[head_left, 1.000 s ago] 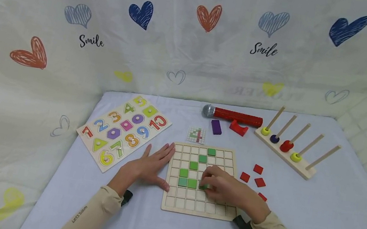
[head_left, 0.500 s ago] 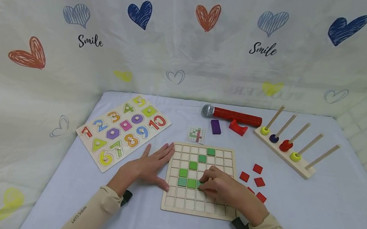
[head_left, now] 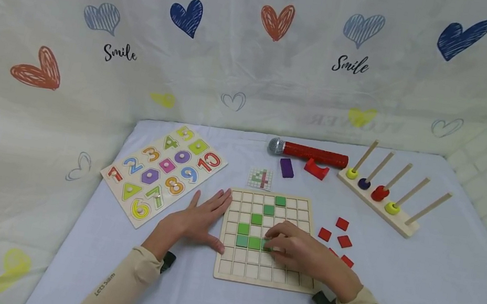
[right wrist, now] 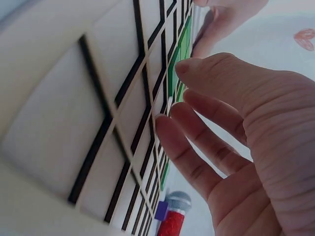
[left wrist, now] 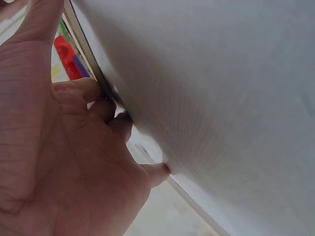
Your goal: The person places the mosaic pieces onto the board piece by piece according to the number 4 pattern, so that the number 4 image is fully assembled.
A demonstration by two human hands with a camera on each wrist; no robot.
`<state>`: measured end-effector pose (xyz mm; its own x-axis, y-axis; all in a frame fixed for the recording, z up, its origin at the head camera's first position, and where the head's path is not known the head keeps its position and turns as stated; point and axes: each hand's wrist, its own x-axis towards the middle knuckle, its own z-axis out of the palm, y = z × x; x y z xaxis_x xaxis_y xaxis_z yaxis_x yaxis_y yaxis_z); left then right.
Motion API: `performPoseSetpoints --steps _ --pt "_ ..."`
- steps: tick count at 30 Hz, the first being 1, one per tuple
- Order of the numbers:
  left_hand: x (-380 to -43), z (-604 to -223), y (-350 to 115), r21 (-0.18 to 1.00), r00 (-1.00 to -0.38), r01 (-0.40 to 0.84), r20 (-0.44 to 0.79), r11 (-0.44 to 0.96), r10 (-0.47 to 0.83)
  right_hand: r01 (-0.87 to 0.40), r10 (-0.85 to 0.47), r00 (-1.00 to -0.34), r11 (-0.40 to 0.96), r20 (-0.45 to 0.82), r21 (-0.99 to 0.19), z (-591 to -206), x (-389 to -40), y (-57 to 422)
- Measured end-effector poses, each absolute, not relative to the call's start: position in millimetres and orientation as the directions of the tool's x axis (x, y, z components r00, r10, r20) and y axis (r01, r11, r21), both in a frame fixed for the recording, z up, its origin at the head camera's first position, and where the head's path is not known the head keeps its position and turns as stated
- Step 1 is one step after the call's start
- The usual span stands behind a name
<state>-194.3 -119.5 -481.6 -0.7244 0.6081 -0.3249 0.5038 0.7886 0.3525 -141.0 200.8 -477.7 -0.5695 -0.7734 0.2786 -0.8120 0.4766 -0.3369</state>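
Observation:
A wooden grid board (head_left: 263, 283) lies on the table with several green tiles (head_left: 254, 243) in its cells. My left hand (head_left: 201, 222) rests at the board's left edge, fingers spread straight; the left wrist view shows its palm (left wrist: 74, 157) beside that edge. Over the middle of the board is my right hand (head_left: 295, 245), by a teal-green tile (head_left: 265, 245) that lies in a cell and is partly hidden by the fingers. In the right wrist view, the thumb (right wrist: 211, 71) is near the green tiles, and a gap separates it from the loosely bent fingers.
Several red tiles (head_left: 342, 224) lie right of the board. Behind it are a pattern card (head_left: 260, 179), purple block (head_left: 286, 168), red arched block (head_left: 316, 170) and red microphone (head_left: 314, 155). A number puzzle (head_left: 163, 176) lies left; a peg stacker (head_left: 379, 202) stands right.
My right hand held the teal-green tile tilted, then lowered it into the cell beside the other green tiles. Its fingers have loosened from it. The left hand has stayed still.

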Motion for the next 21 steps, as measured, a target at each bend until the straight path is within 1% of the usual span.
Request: performPoseSetpoints --steps 2,5,9,15,21 --pt "-194 -482 -119 0.352 -0.725 0.505 -0.323 0.788 0.609 -0.823 -0.769 -0.56 0.47 0.309 -0.319 -478 -141 205" --pt "-194 -481 -119 0.356 -0.725 0.504 -0.321 0.787 0.609 -0.814 -0.756 -0.573 0.477 0.317 -0.332 -477 -140 212" --pt "-194 -481 -120 0.361 -0.723 0.502 -0.324 0.786 0.611 -0.767 -0.727 -0.629 0.523 0.275 -0.372 -473 -139 222" --pt "-194 -480 -120 0.365 -0.72 0.504 -0.322 0.783 0.614 -0.719 -0.688 -0.685 0.584 0.239 -0.378 -468 -136 239" --pt "-195 -482 -120 0.359 -0.718 0.504 -0.33 0.785 0.612 -0.648 -0.635 -0.745 0.619 0.201 -0.444 -467 -136 257"
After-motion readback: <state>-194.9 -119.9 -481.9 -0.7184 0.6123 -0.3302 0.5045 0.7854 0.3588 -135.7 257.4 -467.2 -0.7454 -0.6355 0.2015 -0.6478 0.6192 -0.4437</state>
